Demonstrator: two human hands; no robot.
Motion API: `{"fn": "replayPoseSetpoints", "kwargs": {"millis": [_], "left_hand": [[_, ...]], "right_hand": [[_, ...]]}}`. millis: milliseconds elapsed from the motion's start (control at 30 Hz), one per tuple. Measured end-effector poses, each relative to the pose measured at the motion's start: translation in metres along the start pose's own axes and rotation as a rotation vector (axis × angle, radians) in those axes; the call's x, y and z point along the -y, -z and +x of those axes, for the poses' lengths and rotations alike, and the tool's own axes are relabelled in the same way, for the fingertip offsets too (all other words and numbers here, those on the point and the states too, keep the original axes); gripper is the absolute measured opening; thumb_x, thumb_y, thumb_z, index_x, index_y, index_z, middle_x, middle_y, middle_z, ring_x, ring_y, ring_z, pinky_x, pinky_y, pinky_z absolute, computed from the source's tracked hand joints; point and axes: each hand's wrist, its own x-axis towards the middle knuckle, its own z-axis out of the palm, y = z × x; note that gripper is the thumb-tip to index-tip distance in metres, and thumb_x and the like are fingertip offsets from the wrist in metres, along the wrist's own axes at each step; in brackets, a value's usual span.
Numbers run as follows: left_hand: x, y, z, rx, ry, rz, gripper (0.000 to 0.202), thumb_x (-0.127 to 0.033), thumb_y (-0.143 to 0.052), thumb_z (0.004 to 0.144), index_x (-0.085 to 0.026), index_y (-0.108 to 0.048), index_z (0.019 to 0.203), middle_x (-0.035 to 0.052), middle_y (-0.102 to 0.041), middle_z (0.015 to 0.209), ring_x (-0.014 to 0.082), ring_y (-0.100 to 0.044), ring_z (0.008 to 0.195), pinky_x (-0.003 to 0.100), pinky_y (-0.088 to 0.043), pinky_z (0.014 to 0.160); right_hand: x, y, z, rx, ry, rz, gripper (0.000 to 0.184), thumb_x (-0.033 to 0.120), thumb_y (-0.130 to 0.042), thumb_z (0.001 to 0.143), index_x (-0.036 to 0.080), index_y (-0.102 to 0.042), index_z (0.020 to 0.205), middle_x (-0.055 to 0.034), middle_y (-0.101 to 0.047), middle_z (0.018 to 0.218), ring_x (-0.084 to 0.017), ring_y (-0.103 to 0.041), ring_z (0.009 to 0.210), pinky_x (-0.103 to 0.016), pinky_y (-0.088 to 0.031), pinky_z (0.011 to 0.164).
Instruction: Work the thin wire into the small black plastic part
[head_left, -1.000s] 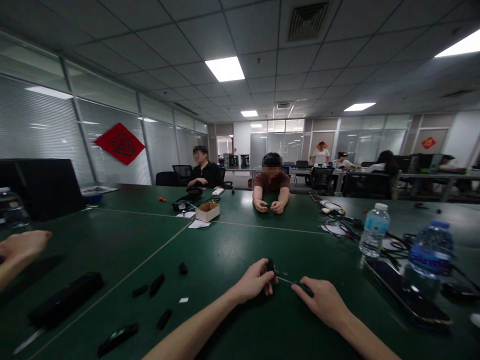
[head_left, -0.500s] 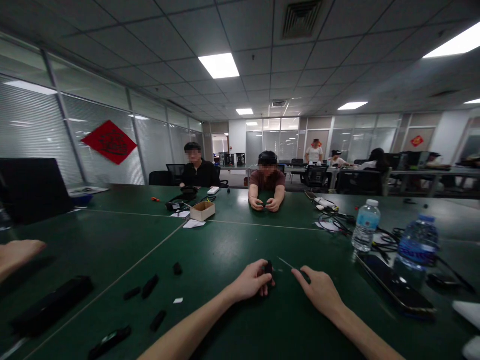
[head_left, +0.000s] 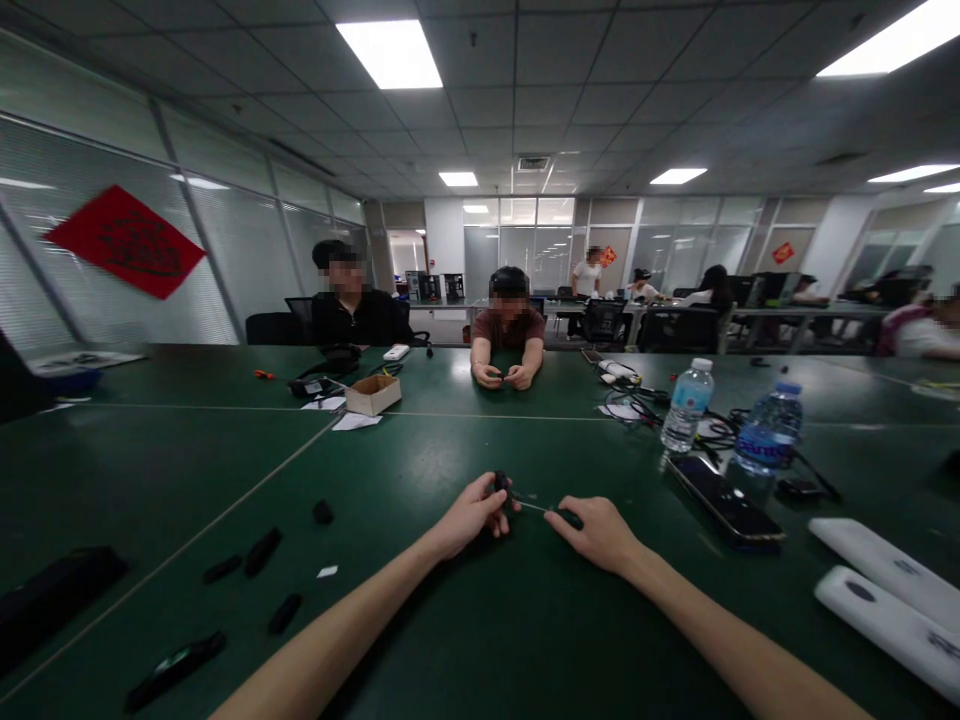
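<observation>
My left hand (head_left: 469, 518) is closed around a small black part (head_left: 501, 483), held just above the green table. Too little of the part shows to tell its kind. In my right hand (head_left: 601, 535) is a screwdriver (head_left: 532, 506) with a dark handle and thin metal shaft. Its shaft points left at the black part, and the tip is at or very near it; whether they touch I cannot tell. Left of my left forearm lie several loose black pieces (head_left: 263, 552) and a white scrap (head_left: 327, 572).
Bottles (head_left: 687, 405), a phone (head_left: 726, 500), black cables (head_left: 637, 405) and white devices (head_left: 877, 620) are on the right. A small open box (head_left: 373, 395) stands at far left. A long black object (head_left: 60, 590) lies near left. A person (head_left: 508, 330) sits opposite, hands together.
The screwdriver's shaft has come from apart to right at the black part, and my hands are closer together. The view has shifted right. Another person's hand has left the left edge.
</observation>
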Motion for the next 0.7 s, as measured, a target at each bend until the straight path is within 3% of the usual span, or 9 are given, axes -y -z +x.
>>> {"fn": "replayPoseSetpoints", "kwargs": {"millis": [700], "left_hand": [[-0.0062,-0.0057,-0.0068,0.004,-0.029,0.244,0.039,-0.043,-0.053,0.089,-0.016,-0.050,0.118,0.0088,-0.064,0.095,0.0125,-0.062,0.064,0.022,-0.046,0.052]], "right_hand": [[0.0037,0.0058,-0.0027,0.030,0.046,-0.011,0.043,0.052,-0.042,0.095,0.019,-0.068,0.086,-0.0017,-0.067,0.072,-0.014,-0.060,0.060,-0.024,-0.043,0.060]]}}
